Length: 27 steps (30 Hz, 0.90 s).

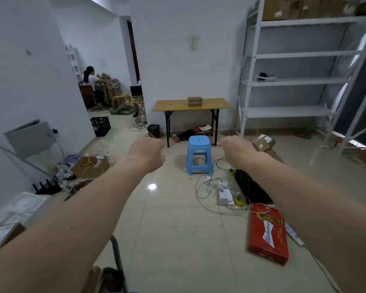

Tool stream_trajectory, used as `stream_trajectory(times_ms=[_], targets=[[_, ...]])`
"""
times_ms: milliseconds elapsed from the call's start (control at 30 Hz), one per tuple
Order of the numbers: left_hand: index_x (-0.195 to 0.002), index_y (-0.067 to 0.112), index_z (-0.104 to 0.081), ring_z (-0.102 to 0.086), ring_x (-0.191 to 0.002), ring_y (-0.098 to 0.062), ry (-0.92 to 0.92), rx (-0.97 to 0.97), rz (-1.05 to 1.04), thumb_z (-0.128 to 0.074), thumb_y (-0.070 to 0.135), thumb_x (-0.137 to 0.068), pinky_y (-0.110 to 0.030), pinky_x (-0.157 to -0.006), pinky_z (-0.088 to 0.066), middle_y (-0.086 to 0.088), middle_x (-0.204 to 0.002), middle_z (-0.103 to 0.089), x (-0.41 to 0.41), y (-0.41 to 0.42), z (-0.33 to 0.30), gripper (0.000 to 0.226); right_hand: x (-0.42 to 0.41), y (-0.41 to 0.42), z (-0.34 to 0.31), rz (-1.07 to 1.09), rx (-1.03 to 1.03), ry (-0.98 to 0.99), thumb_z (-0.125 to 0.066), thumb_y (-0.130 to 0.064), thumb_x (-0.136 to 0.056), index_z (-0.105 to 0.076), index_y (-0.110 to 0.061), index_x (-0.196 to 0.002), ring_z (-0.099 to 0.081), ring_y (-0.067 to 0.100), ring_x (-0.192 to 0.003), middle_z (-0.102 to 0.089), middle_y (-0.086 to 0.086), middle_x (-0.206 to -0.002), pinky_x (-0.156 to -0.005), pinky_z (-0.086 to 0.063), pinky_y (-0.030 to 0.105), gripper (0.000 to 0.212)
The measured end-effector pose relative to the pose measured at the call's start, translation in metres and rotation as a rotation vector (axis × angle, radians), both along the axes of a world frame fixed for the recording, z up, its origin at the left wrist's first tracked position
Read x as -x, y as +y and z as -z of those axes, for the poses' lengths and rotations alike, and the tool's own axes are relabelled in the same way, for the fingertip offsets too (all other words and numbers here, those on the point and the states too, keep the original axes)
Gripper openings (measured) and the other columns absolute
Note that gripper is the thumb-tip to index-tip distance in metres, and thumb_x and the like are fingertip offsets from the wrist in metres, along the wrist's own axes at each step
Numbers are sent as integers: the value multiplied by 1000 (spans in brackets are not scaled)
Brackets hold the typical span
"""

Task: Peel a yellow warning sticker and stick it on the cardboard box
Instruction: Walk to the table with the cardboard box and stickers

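A small cardboard box (195, 101) sits on a yellow folding table (216, 105) against the far wall, well beyond my reach. Both arms stretch forward at chest height. My left hand (147, 152) hangs with its fingers curled down and nothing visible in it. My right hand (236, 150) is held the same way, fingers bent away from the camera and hidden. A tiny yellow speck (177, 105) lies on the table left of the box; it is too small to identify. No sticker is visible in either hand.
A blue plastic stool (199, 155) stands before the table. Cables and a power strip (225, 195) lie on the tiled floor beside a red beer carton (268, 233). White metal shelving (300, 81) fills the right. Clutter lines the left wall; a seated person (90, 78) works far back.
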<state>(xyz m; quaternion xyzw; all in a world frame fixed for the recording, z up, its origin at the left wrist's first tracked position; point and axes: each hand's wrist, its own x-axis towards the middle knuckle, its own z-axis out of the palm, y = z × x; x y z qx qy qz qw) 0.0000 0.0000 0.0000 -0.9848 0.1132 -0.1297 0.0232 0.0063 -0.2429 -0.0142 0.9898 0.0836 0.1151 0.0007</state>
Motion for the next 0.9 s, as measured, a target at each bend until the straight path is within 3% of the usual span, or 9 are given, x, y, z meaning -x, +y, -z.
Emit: stream_trajectory(times_ms=[67,200,333,533,900], targets=[[-116,13,-56,-57,-106,-27,30,-16,-22,-54,29,-87,-41,-84,-51,-8,-118,-62,-13,4,1,33,-14,2,1,6,4,2,-40,6,-85,-60,-8,-113,-61,29,-94,-65,12,-104,-83,-54,44,37],[-120,13,-53,-54,-111,-27,48,-28,-41,-54,30,-87,-42,-88,-49,-7,-122,-58,-50,3,8,37,-53,0,4,-21,84,-12,-41,7,-85,-57,-7,-100,-56,27,-93,-62,12,-101,-83,-51,41,26],[-117,14,-55,-56,-108,-27,54,-7,-65,-54,29,-87,-41,-87,-49,-7,-119,-59,-99,-11,11,34,-104,-17,6,-67,111,-30,-41,7,-83,-58,-7,-115,-56,29,-100,-63,12,-108,-78,-44,37,38],[-111,14,-58,-57,-105,-26,30,22,-79,-54,29,-85,-40,-84,-51,-7,-115,-62,-184,-55,1,30,-185,-59,-5,-64,48,11,-43,3,-85,-57,-8,-110,-56,27,-98,-62,10,-106,-87,-46,40,31],[-122,12,-52,-53,-112,-27,69,52,-145,-53,29,-88,-38,-86,-47,-8,-125,-54,-317,-77,9,37,-340,-79,6,-131,45,-9,-43,1,-87,-55,-10,-109,-50,28,-99,-56,11,-108,-76,-34,35,27]])
